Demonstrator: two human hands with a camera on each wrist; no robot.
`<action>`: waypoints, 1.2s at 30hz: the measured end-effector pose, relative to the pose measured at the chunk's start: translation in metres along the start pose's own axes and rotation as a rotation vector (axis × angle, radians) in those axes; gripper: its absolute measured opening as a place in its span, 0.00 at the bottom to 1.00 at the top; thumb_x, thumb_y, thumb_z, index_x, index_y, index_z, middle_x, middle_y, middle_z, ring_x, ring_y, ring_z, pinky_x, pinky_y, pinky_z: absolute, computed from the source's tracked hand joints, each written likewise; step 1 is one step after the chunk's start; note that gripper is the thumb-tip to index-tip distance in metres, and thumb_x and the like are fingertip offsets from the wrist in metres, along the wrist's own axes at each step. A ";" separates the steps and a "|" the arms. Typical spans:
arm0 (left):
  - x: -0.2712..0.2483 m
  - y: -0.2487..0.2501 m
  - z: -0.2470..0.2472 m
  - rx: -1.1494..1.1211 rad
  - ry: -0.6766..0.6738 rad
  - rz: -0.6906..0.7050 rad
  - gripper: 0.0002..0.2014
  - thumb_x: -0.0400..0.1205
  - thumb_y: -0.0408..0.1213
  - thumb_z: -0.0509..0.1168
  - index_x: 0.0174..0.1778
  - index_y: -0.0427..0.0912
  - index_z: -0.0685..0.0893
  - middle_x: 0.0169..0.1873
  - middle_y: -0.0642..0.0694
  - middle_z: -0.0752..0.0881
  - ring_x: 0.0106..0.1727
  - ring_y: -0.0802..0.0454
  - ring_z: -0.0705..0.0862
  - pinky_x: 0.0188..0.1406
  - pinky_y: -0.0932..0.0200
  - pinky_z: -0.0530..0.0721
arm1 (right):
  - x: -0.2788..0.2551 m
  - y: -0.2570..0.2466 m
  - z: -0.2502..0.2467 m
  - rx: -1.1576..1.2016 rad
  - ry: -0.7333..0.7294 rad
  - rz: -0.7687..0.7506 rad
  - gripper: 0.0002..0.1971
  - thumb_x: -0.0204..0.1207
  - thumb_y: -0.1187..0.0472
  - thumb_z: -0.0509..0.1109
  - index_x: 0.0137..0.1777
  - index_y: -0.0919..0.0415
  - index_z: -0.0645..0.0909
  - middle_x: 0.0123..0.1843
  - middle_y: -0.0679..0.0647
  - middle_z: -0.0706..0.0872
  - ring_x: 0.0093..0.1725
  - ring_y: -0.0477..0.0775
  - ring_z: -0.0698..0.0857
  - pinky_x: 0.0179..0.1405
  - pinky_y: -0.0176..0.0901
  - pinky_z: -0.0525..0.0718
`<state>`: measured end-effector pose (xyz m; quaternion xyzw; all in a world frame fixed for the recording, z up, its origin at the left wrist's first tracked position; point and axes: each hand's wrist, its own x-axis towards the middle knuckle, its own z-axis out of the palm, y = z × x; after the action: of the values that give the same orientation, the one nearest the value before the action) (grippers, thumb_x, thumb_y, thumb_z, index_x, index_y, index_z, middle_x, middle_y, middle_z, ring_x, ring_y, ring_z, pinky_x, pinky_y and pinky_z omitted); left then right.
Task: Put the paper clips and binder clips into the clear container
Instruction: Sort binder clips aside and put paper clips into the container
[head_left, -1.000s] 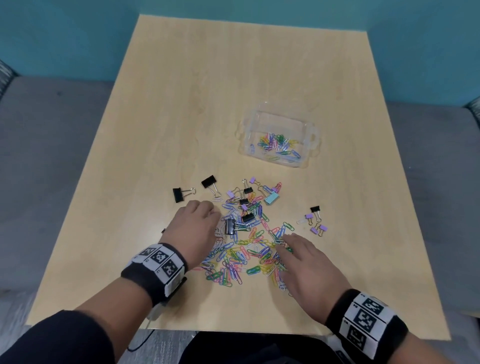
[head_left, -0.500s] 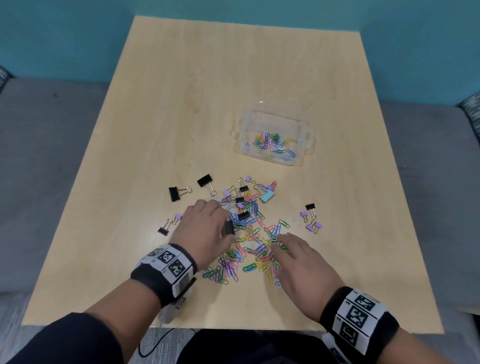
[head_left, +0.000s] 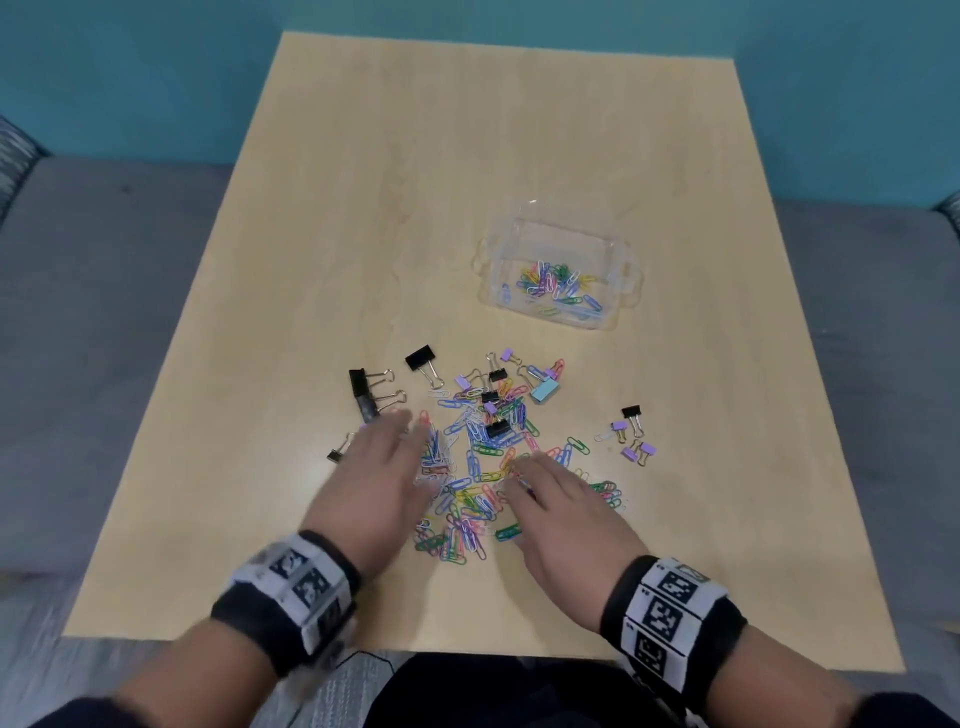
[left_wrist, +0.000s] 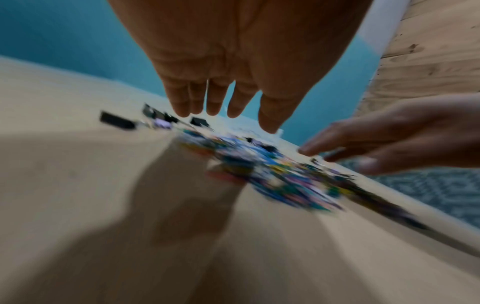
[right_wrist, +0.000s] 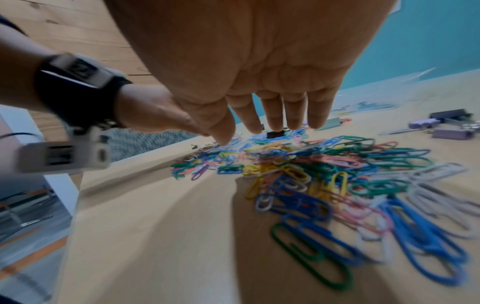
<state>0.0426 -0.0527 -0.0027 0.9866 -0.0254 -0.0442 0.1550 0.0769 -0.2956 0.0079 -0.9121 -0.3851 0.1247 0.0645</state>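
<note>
Coloured wire paper clips (head_left: 478, 483): most lie heaped on wooden table (head_left: 467, 182) w/ black & pastel binder clips (head_left: 423, 361); few inside clear plastic container (head_left: 558, 278). Left hand (head_left: 382, 478), right hand (head_left: 563, 512): fingers extended, nothing held.

Even, soft overhead light — the pale wooden tabletop (head_left: 363, 208) is bright, with a faint sheen near its left front. The head view bends outward at the edges; the left hand (head_left: 376, 475) there is motion-smeared. The left wrist view is heavily blurred, the heap of coloured paper clips (left_wrist: 262, 174) streaked. The right wrist view is sharper — dark hand shadows fall beneath both palms.
</note>
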 end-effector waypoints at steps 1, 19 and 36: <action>-0.011 0.009 0.009 0.020 -0.051 0.035 0.32 0.80 0.55 0.54 0.73 0.34 0.73 0.73 0.31 0.72 0.73 0.32 0.69 0.73 0.42 0.66 | -0.002 0.003 -0.001 -0.007 0.003 0.047 0.27 0.71 0.58 0.69 0.71 0.63 0.73 0.72 0.63 0.76 0.73 0.68 0.72 0.68 0.61 0.76; 0.035 0.029 0.022 0.100 -0.151 0.057 0.34 0.83 0.58 0.46 0.78 0.38 0.63 0.78 0.37 0.64 0.79 0.37 0.59 0.74 0.41 0.66 | 0.023 0.006 0.002 0.005 -0.024 0.116 0.30 0.75 0.54 0.67 0.75 0.67 0.69 0.75 0.64 0.72 0.76 0.68 0.69 0.70 0.61 0.74; 0.038 0.029 0.029 0.160 -0.238 0.121 0.34 0.83 0.55 0.45 0.78 0.34 0.65 0.79 0.35 0.64 0.80 0.36 0.58 0.74 0.40 0.66 | 0.062 0.033 0.000 0.013 -0.099 0.000 0.36 0.68 0.65 0.67 0.77 0.73 0.64 0.78 0.70 0.67 0.79 0.69 0.64 0.74 0.62 0.69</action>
<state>0.0767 -0.0919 -0.0239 0.9802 -0.1063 -0.1495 0.0742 0.1407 -0.2738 -0.0100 -0.9045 -0.3869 0.1721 0.0513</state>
